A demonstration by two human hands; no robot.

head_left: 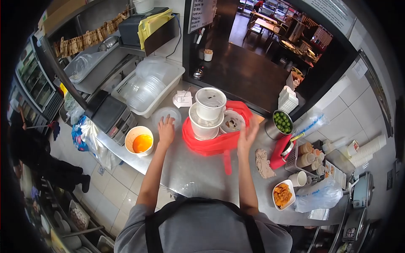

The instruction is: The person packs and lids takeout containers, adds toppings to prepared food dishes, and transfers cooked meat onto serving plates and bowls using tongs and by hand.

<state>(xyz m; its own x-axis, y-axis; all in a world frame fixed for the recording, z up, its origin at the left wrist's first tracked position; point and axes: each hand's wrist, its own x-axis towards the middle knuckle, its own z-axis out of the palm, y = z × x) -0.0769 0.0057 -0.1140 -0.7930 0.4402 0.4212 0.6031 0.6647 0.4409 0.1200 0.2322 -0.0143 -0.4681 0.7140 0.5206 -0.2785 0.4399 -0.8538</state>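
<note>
My left hand (166, 131) has its fingers spread, reaching over a transparent round lid (172, 113) on the steel counter; whether the fingertips touch the lid I cannot tell. My right hand (247, 139) is open, fingers stretched out, at the right edge of a red plastic bag (202, 145). Inside the spread-open bag stand two stacked white tubs with lids, the upper tub (209, 110) on the lower tub (204, 130). Beside them, also in the bag, is another lidded tub (232, 122). A white tub with orange liquid (142, 143) stands left of my left hand.
A white basket (145, 111) of plastic lids stands at the back left. On the right are a container of green limes (282, 122), a crumpled cloth (264, 163), sauce bottles (306, 160) and a bowl of orange food (283, 195). Another person (50, 152) stands at far left.
</note>
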